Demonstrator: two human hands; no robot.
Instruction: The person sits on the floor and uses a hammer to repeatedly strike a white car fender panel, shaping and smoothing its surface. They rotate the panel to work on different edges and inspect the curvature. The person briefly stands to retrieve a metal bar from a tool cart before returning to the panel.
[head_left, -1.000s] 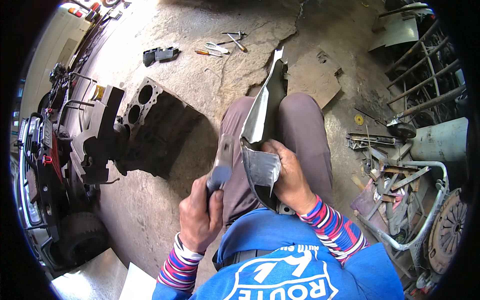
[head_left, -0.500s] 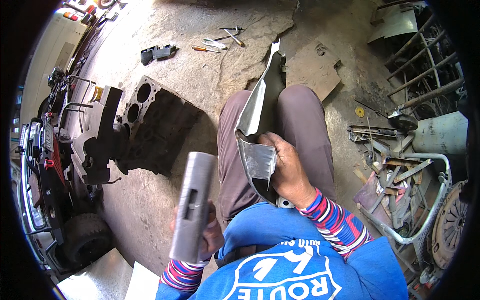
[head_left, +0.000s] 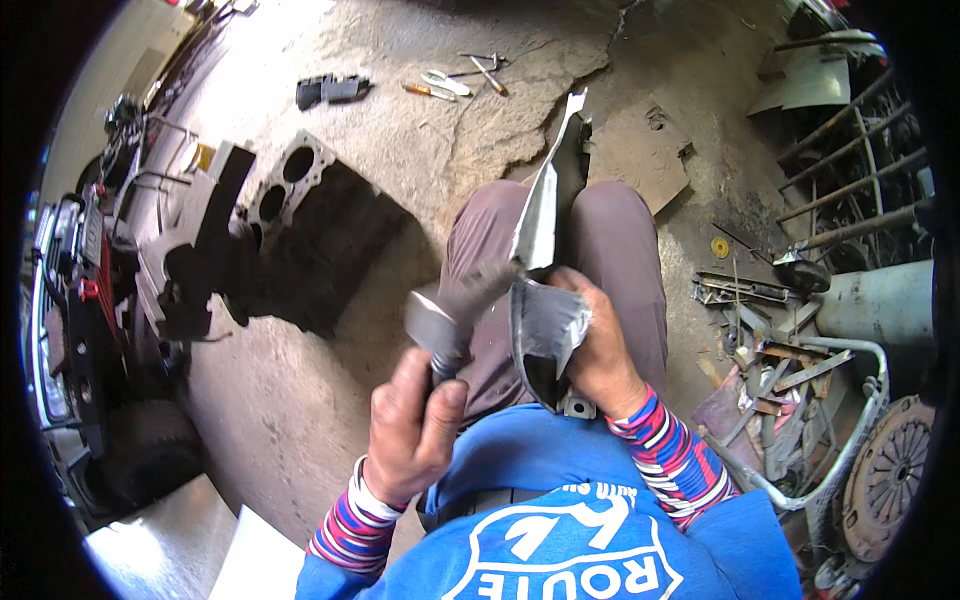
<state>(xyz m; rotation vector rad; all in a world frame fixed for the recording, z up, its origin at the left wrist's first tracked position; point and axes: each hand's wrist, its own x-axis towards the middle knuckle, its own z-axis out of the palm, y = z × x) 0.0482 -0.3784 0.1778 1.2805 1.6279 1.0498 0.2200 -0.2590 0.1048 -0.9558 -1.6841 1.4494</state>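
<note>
The bent metal panel [head_left: 541, 222] lies between the thighs [head_left: 625, 240]. At its right edge, the right hand [head_left: 607, 350] grips it, fingers curled, partly hidden. Left of the panel, the left hand [head_left: 408, 430] wraps tightly round a hammer [head_left: 450, 312], whose head, well apart half a second ago, now reaches the panel's left edge; contact is unclear.

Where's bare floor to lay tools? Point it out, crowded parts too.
Bare floor lies between the engine block and the left hand; a narrower strip runs between the right knee and yellow disc. Crowded: the right side, with scrap metal and a clutch plate.
</note>
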